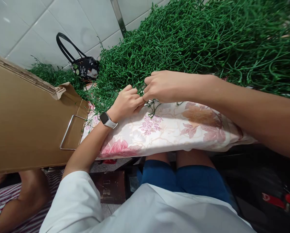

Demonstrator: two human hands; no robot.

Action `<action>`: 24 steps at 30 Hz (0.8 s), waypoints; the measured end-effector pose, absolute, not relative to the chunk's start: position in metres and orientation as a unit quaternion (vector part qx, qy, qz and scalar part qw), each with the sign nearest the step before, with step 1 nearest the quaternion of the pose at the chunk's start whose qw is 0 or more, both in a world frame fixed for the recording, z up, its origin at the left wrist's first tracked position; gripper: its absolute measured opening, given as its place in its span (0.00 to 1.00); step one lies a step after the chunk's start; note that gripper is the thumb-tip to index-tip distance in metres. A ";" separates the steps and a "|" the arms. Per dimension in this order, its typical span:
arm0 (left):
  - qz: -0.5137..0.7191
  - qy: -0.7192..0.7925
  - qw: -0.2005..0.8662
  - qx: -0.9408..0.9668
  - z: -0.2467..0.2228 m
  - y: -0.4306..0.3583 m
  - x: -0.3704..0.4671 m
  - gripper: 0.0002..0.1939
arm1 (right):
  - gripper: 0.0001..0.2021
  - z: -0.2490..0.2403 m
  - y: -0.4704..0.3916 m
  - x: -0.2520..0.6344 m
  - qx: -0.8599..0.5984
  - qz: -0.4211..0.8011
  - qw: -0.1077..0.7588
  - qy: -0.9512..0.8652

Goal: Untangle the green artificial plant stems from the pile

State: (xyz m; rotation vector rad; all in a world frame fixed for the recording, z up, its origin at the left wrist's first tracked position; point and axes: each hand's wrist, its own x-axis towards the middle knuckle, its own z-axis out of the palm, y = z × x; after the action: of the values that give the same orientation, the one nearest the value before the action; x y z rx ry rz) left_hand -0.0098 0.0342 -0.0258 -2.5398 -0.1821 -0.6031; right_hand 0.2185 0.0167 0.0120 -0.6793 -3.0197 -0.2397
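Note:
My left hand (128,102), with a smartwatch (104,117) on its wrist, is closed in a pinch above the floral tablecloth (169,139). My right hand (160,86) is closed too, reaching in from the right, and its fingertips meet those of my left. A thin green artificial stem (153,109) with branching tips shows at the fingers and hangs over the cloth. Its upper part is hidden by the hands. Just beyond them rises a big tangled heap of the same green stems (183,42).
A large cardboard box (25,123) stands at the left, near a bent metal wire frame (68,132). Behind it, a black floral handbag (87,68) rests against the tiled wall (69,19). Another person's arm (25,194) shows at lower left.

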 end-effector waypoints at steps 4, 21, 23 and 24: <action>-0.183 -0.071 0.202 -0.960 -0.022 0.033 -0.009 0.17 | 0.13 0.009 0.016 0.217 -0.208 -0.098 0.014 -0.973; -0.197 -0.197 0.144 -0.950 -0.031 0.039 -0.016 0.27 | 0.07 0.010 0.019 0.229 -0.280 -0.103 0.052 -0.953; -0.248 -0.248 0.142 -0.926 -0.034 0.044 -0.021 0.28 | 0.04 0.013 0.027 0.237 -0.313 -0.144 0.042 -0.938; -0.273 -0.267 0.138 -0.914 -0.035 0.046 -0.023 0.28 | 0.06 0.013 0.032 0.240 -0.325 -0.162 0.046 -0.931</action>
State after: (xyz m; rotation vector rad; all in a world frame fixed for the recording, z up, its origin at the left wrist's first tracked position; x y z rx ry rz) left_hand -0.0227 0.0464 -0.0347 -2.6444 -0.7710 -0.7896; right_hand 0.2404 0.0319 0.0129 -0.9917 -2.8402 -0.4934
